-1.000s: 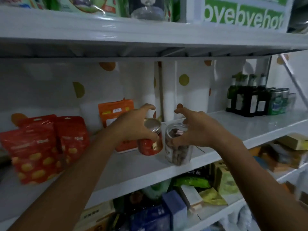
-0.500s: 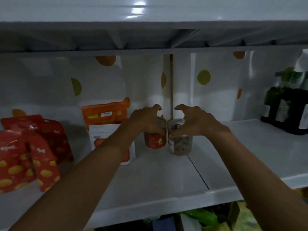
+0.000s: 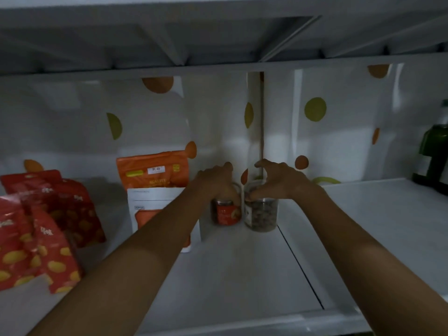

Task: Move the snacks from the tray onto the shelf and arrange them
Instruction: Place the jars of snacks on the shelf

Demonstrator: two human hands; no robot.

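Two small snack jars stand upright side by side at the back of the white shelf (image 3: pixel 242 275). My left hand (image 3: pixel 215 183) grips the top of the red-labelled jar (image 3: pixel 226 212). Just to its right, my right hand (image 3: pixel 274 180) curls over the lid of the clear jar (image 3: pixel 263 214), which is filled with dark nuts. The jar lids are hidden under my fingers. Both forearms reach in from the bottom of the view.
An orange-and-white zipper pouch (image 3: pixel 157 195) stands left of the jars. Several red snack bags (image 3: pixel 41 229) fill the shelf's left end. A dark green bottle (image 3: pixel 434 156) stands at the far right. Another shelf (image 3: pixel 218 32) hangs low overhead; a dotted wall (image 3: pixel 315 112) closes the back.
Both hands carried the jars from the shelf's front edge to the back and set them down upright. The view moved in closer and lower, so the upper shelf's goods dropped out of sight.
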